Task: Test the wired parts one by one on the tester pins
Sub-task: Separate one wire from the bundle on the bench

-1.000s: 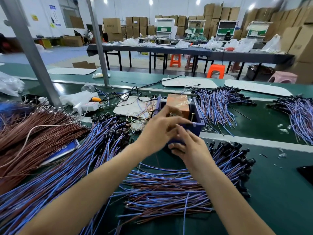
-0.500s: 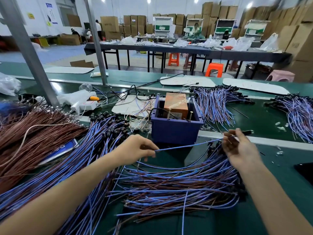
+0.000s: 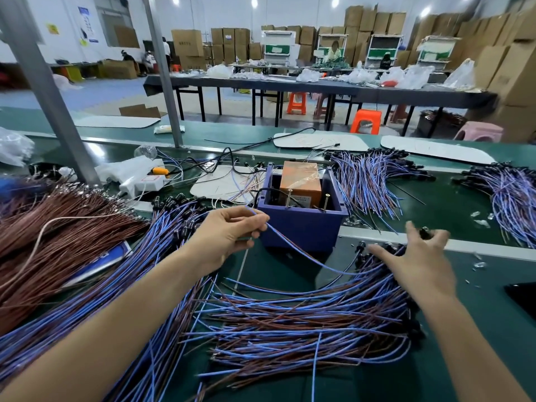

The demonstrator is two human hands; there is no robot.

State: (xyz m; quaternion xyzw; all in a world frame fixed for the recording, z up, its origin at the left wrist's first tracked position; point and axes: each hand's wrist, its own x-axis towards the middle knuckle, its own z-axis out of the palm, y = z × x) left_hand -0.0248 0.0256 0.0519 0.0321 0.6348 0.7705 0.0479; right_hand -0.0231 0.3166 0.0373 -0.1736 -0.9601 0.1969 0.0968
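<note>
While left hand (image 3: 229, 236) pinches blue wire (image 3: 293, 244), right hand (image 3: 414, 256) splayed, green bench (image 3: 478, 314), cartons (image 3: 374, 21) behind

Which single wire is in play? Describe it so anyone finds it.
Find the blue tester box at centre. Before it, one blue-and-brown wire sags rightward from the pinching left hand. Unlike the heaped wires around, it runs alone, raised at one end.

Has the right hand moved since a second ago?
Yes. The right hand went rightward from the front of the blue plastic tester box to the black connector ends beside it.
</note>
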